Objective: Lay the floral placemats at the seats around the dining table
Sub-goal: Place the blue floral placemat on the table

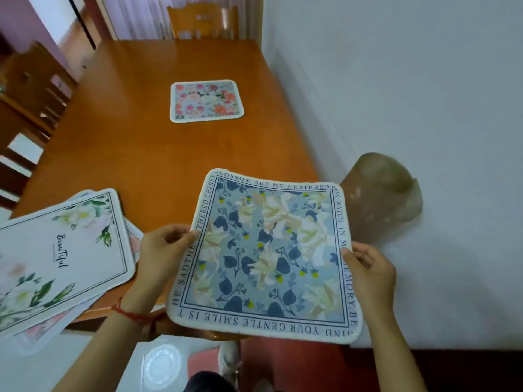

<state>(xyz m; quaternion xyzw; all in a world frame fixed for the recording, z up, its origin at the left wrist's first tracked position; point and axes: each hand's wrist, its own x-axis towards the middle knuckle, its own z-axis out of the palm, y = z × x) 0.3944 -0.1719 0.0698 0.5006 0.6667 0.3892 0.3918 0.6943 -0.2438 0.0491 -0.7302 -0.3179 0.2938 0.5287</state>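
1. While both arms reach forward, the blue placemat (266,253) is held in the air over the near right corner of the surface (135,131), tilted up toward the person, its printed side showing.
2. Left hand (164,250) pinches the mat's left edge, thumb on the printed face and fingers curled behind it.
3. Right hand (370,275) grips the right edge the same way, thumb on top, fingers folded beneath.
4. That mat has blue leaves, pale cream flowers and a border of capital lettering running round all four sides; its corners are rounded and the far edge bows slightly.
5. A pink floral placemat (206,101) lies flat further along the surface, toward the far end, in front of a wooden chair (202,22).
6. A stack of placemats (62,256) sits on the near left corner, partly overhanging the edge; the top one is white with green leaves and the word "Beautiful".
7. A red thread bracelet (127,314) circles the left wrist.
8. A brownish patch (382,193) marks the white wall (410,80) just to the right of the held mat.
9. More wooden chairs (31,89) stand along the left side.
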